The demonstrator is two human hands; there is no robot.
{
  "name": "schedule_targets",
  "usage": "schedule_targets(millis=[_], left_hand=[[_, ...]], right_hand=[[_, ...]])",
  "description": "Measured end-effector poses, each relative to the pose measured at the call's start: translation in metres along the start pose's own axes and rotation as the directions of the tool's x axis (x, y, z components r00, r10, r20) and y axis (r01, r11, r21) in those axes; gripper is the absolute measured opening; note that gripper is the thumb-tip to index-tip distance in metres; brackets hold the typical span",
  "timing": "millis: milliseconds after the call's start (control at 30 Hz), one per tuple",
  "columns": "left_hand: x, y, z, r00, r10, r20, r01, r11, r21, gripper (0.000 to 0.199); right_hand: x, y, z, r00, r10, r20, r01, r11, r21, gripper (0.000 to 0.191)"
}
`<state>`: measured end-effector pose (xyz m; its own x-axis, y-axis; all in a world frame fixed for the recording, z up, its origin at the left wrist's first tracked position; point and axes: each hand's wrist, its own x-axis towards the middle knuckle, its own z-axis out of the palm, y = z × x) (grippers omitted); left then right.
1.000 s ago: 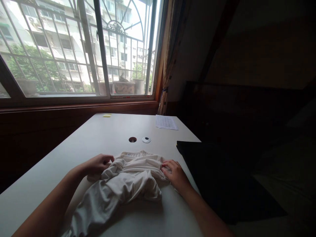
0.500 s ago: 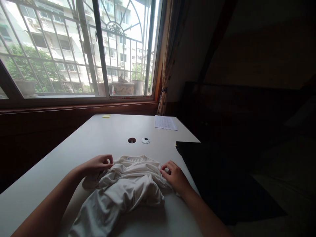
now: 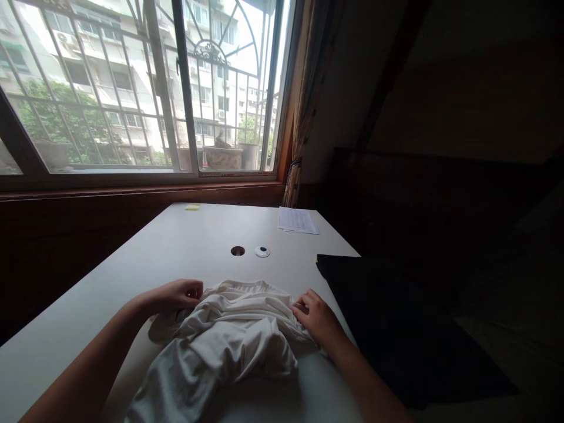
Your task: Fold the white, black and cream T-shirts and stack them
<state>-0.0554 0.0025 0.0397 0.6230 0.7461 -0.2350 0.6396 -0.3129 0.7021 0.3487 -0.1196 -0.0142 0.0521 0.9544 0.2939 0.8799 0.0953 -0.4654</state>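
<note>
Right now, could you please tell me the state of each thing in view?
Cream cloth garment: rumpled
Left hand: curled at garment's left edge
Right hand: curled at garment's right edge
Round dark table hole: uncovered
Patterned fabric curtain: tied back
White printed papers: flat
Wide glass window: opening unclear

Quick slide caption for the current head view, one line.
Left hand and right hand at opposite sides of a rumpled white garment on a white table, a window beyond.

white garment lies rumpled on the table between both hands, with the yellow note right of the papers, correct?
Not quite: the head view shows the yellow note left of the papers. The white garment does lie rumpled on the table between the left hand and the right hand.
</note>
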Motion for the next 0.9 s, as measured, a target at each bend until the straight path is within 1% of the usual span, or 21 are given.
schedule_targets(millis=[133,200,233,267,333,400,467,533,600,633,667,700,733,767,800,833,867,900], left_hand=[[0.0,-0.01,-0.008,0.992,0.036,-0.124,-0.034,0.999,0.019,0.031],[0.001,-0.018,-0.013,0.975,0.064,-0.214,-0.065,0.998,0.004,0.033],[0.002,-0.022,-0.016,0.959,0.084,-0.272,-0.089,0.996,-0.007,0.034],[0.002,-0.025,-0.018,0.937,0.099,-0.335,-0.111,0.994,-0.016,0.034],[0.001,-0.029,-0.022,0.878,0.116,-0.465,-0.14,0.99,-0.017,0.032],[-0.001,-0.031,-0.026,0.815,0.138,-0.563,-0.157,0.987,0.015,0.028],[-0.002,-0.03,-0.033,0.768,0.173,-0.616,-0.17,0.983,0.064,0.025],[0.0,-0.025,-0.044,0.739,0.213,-0.64,-0.164,0.977,0.136,0.024],[0.005,-0.015,-0.062,0.7,0.271,-0.661,-0.142,0.959,0.244,0.025],[0.01,-0.009,-0.072,0.662,0.314,-0.68,-0.124,0.941,0.314,0.025],[0.015,-0.002,-0.083,0.604,0.367,-0.707,-0.1,0.916,0.389,0.023],[0.021,0.005,-0.094,0.526,0.417,-0.741,-0.057,0.887,0.459,0.021],[0.027,0.012,-0.104,0.439,0.448,-0.779,0.008,0.865,0.502,0.018],[0.033,0.018,-0.111,0.369,0.467,-0.803,0.067,0.849,0.525,0.016],[0.039,0.024,-0.117,0.327,0.482,-0.813,0.112,0.834,0.54,0.017],[0.042,0.028,-0.119,0.321,0.494,-0.808,0.135,0.821,0.555,0.023],[0.044,0.032,-0.118,0.347,0.51,-0.787,0.134,0.804,0.58,0.03],[0.043,0.034,-0.113,0.39,0.531,-0.752,0.115,0.782,0.612,0.036]], right_hand=[[0.001,0.001,-0.005,0.989,-0.072,-0.13,0.071,0.997,-0.011,0.017],[0.003,-0.001,-0.01,0.982,-0.048,-0.185,0.059,0.997,0.058,0.02],[0.004,-0.002,-0.013,0.98,-0.024,-0.198,0.045,0.994,0.104,0.022],[0.005,-0.003,-0.016,0.979,0.0,-0.205,0.031,0.989,0.145,0.024],[0.009,-0.007,-0.024,0.977,0.023,-0.211,0.019,0.981,0.194,0.027],[0.016,-0.01,-0.034,0.976,0.009,-0.219,0.033,0.982,0.188,0.028],[0.026,-0.013,-0.046,0.976,-0.022,-0.217,0.056,0.986,0.154,0.028],[0.043,-0.017,-0.06,0.976,-0.058,-0.207,0.081,0.991,0.104,0.027],[0.066,-0.021,-0.074,0.969,-0.1,-0.225,0.108,0.994,0.023,0.025],[0.08,-0.023,-0.081,0.96,-0.12,-0.254,0.117,0.993,-0.027,0.024],[0.095,-0.027,-0.087,0.943,-0.137,-0.303,0.118,0.99,-0.079,0.023],[0.11,-0.03,-0.092,0.916,-0.155,-0.371,0.114,0.985,-0.13,0.021],[0.125,-0.035,-0.095,0.875,-0.18,-0.449,0.109,0.978,-0.179,0.02],[0.137,-0.039,-0.096,0.829,-0.201,-0.522,0.095,0.97,-0.223,0.017],[0.148,-0.045,-0.095,0.785,-0.217,-0.58,0.082,0.965,-0.25,0.014],[0.154,-0.051,-0.091,0.752,-0.232,-0.617,0.082,0.961,-0.263,0.012],[0.157,-0.057,-0.086,0.735,-0.251,-0.629,0.101,0.959,-0.264,0.014],[0.155,-0.063,-0.079,0.736,-0.276,-0.619,0.143,0.956,-0.257,0.017]])
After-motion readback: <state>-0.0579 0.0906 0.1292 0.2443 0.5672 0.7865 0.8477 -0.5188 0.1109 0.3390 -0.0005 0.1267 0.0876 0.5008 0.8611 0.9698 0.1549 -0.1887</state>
